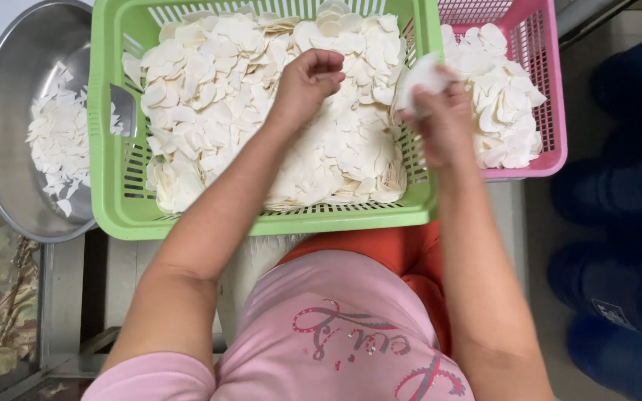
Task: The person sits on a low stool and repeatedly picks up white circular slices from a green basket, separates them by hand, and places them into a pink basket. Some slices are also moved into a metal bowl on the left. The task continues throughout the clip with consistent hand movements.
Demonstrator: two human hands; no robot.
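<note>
this looks like a small food-preparation workplace, not a home kitchen. a green plastic basket (105, 148) and a pink plastic basket (551, 89) are heaped with thin white slices (261, 96), and a big steel bowl (9, 96) holds more. the baskets rest on a metal bench (510, 215) above a plain tiled floor (559, 297).

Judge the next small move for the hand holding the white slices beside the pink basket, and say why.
Probably the right hand should carry its small stack of thin white slices over the pink plastic basket and release them. The stack is held at that basket's near edge, where similar slices already lie heaped; the left hand rests curled over the green plastic basket.
</note>
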